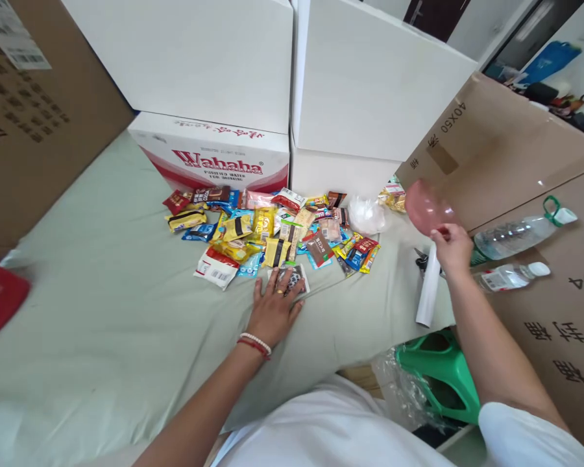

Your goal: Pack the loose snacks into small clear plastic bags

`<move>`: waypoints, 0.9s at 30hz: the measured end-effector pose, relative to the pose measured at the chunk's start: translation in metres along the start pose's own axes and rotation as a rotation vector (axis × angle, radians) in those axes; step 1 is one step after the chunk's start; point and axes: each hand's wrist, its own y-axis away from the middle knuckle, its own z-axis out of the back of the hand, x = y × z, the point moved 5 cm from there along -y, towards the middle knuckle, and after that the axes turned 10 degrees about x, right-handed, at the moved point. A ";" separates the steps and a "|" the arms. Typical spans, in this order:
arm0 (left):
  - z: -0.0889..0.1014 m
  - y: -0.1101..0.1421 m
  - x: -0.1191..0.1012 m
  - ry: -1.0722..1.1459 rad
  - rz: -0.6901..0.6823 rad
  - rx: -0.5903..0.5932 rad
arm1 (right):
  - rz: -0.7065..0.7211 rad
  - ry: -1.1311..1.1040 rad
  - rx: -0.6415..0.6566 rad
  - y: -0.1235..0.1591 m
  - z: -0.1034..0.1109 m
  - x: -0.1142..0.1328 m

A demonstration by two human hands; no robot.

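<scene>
The right grip (452, 250) is closed, thumb and fingers pinching one blurred pink object (425, 207), possibly a bowl or bag. The left grip (275, 314) is open, palm down, fingers spread on one dark patterned packet (299, 279). The work seems partway: the pink object is in hand and not set down, while the packets lie in a loose, mixed heap. Just below the right grip is one white roll (428, 295); to its right, two clear bottles (516, 237). Beyond the left grip are some two dozen or more snack packets (264, 224), overlapping too much for exact counting, and one Wahaha carton (219, 155).
</scene>
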 end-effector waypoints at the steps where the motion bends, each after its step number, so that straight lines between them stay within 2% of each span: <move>1: -0.001 0.001 0.000 -0.001 0.000 -0.003 | -0.008 0.064 0.028 -0.004 -0.013 0.001; 6: -0.002 0.000 0.001 0.011 -0.009 -0.026 | -0.013 0.202 0.169 -0.008 -0.070 0.000; 11: -0.002 -0.003 0.002 0.003 -0.011 -0.029 | -0.005 0.203 0.200 -0.026 -0.098 -0.012; 16: -0.001 -0.004 0.002 0.021 0.010 -0.034 | -0.022 0.184 0.213 -0.065 -0.119 -0.018; 22: -0.002 -0.003 0.001 0.011 0.009 -0.041 | -0.020 0.109 0.224 -0.118 -0.139 -0.006; 24: -0.002 -0.005 0.003 0.010 0.004 -0.041 | -0.042 0.077 0.229 -0.128 -0.137 -0.003; 27: -0.003 -0.012 0.011 0.021 0.015 -0.042 | -0.078 0.037 0.188 -0.130 -0.121 0.003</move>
